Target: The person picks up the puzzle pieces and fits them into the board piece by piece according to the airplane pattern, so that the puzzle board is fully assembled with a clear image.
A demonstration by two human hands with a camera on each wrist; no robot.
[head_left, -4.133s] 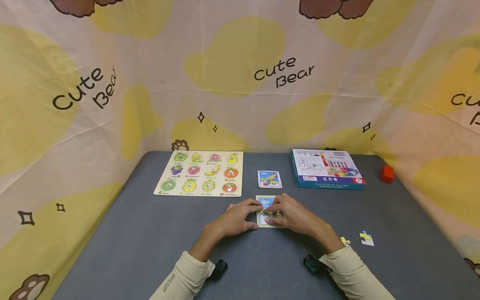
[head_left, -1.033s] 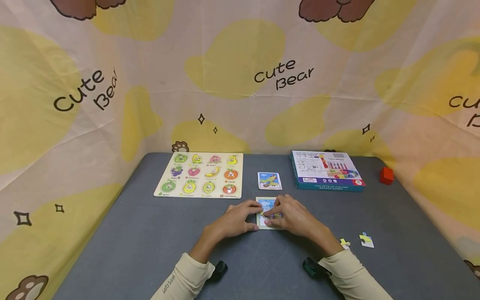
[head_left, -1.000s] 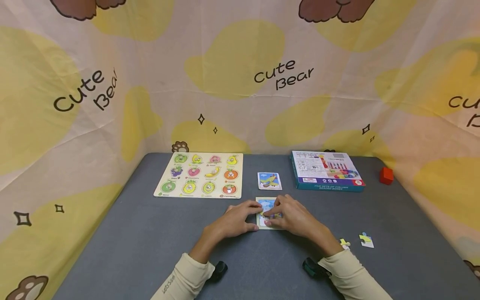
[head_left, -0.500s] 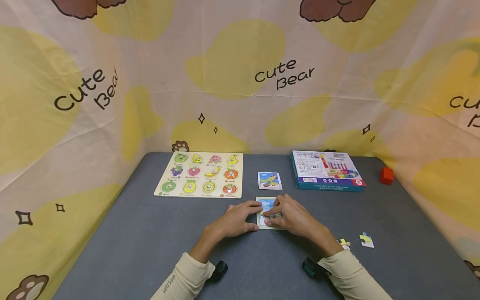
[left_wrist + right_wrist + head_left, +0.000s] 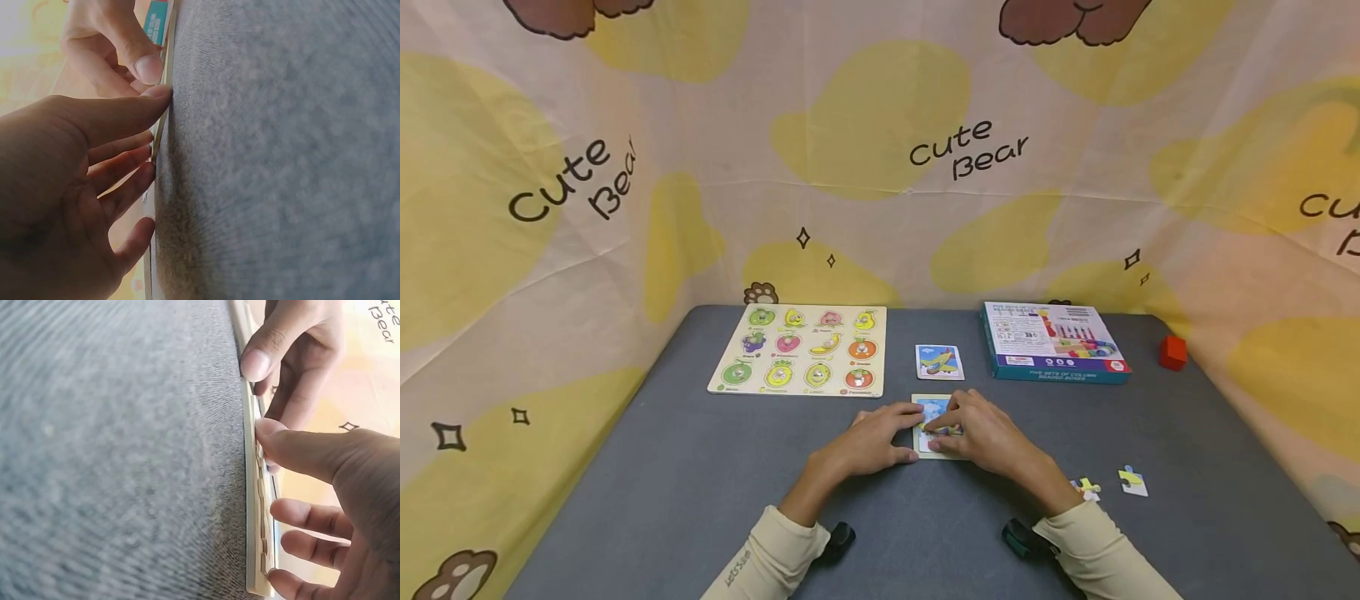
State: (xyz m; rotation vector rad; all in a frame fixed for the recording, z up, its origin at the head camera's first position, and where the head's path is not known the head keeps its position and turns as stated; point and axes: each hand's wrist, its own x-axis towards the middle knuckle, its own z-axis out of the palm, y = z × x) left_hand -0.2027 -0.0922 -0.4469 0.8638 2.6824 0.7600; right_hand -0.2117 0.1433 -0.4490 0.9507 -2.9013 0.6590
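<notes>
A small jigsaw puzzle with a pale frame (image 5: 916, 446) lies on the table, showing an airplane and blue sky. My left hand (image 5: 876, 437) steadies its left side, thumb at the near corner and fingertips on the edge. From the right, my right hand (image 5: 988, 433) reaches over the picture, thumb and index finger bent around a puzzle piece that they largely cover. Its other fingers spread along the board in the right wrist view, where wavy piece edges (image 5: 262, 506) stand above the frame. A loose puzzle piece (image 5: 1133, 481) lies right of my forearm, with others (image 5: 1088, 487) partly hidden by it.
Behind the puzzle lies an airplane picture card (image 5: 939, 362). A fruit board (image 5: 797, 358) is at the back left, a flat toy box (image 5: 1056, 342) at the back right. A red block (image 5: 1173, 351) sits near the right edge. Printed cloth (image 5: 865, 167) encloses the table.
My right index finger has shifted slightly left on the picture, and the right forearm has moved a little left, uncovering more of the loose pieces. The left hand stays in place.
</notes>
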